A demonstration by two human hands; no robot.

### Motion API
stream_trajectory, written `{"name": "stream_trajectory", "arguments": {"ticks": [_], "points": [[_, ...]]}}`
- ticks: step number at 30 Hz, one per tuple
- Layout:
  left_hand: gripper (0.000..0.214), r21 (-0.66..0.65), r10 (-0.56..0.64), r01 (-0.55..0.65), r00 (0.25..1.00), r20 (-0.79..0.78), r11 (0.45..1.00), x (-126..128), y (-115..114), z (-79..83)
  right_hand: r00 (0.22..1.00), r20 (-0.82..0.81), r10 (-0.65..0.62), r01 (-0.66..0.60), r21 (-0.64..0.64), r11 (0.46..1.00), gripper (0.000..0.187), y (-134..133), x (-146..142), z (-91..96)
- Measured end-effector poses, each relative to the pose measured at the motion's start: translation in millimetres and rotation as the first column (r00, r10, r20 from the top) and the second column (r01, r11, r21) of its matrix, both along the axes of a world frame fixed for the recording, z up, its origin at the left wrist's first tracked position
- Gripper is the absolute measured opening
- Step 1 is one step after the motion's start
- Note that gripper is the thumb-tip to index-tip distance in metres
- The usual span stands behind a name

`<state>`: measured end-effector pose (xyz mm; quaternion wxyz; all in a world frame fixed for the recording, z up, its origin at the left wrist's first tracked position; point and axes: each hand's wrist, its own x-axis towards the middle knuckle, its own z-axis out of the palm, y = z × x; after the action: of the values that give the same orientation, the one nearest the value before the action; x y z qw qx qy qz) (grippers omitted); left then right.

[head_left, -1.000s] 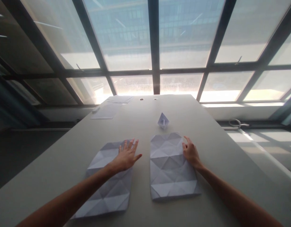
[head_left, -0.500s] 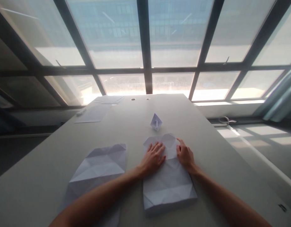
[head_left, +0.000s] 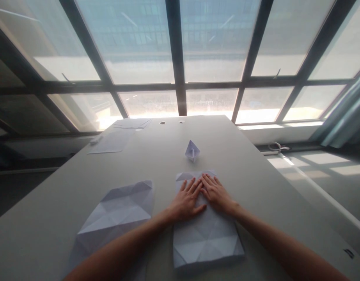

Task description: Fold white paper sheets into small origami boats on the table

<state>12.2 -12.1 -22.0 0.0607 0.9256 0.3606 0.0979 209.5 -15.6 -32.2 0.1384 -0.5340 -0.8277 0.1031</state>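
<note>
One creased sheet (head_left: 207, 238) flat on the table (head_left: 241, 168), covered near its far end.
At left, the other sheet (head_left: 121, 210) lies under the left forearm, which could drag it askew by brushing it. The left hand (head_left: 184, 202) rests flat, fingers fanned, gripping nothing; the figure (head_left: 192, 150) stands just beyond. The right hand (head_left: 217, 193) is flat too, fingertips close against the left's; uneven pressure could set a crooked crease.

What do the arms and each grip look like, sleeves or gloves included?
The left grip and right grip are bare human hands, with no gloves or rings visible. Both forearms taper forward, showing no sleeves, cables or markings.
</note>
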Motion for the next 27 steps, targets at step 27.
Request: {"name": "stream_trajectory", "arguments": {"ticks": [27], "points": [[0.056, 0.015, 0.146, -0.146, 0.989, -0.004, 0.989, -2.3, 20.4, -3.9, 0.985, -0.040, -0.169, 0.170, 0.031, 0.985, 0.056, 22.9, 20.5, 0.8]]}}
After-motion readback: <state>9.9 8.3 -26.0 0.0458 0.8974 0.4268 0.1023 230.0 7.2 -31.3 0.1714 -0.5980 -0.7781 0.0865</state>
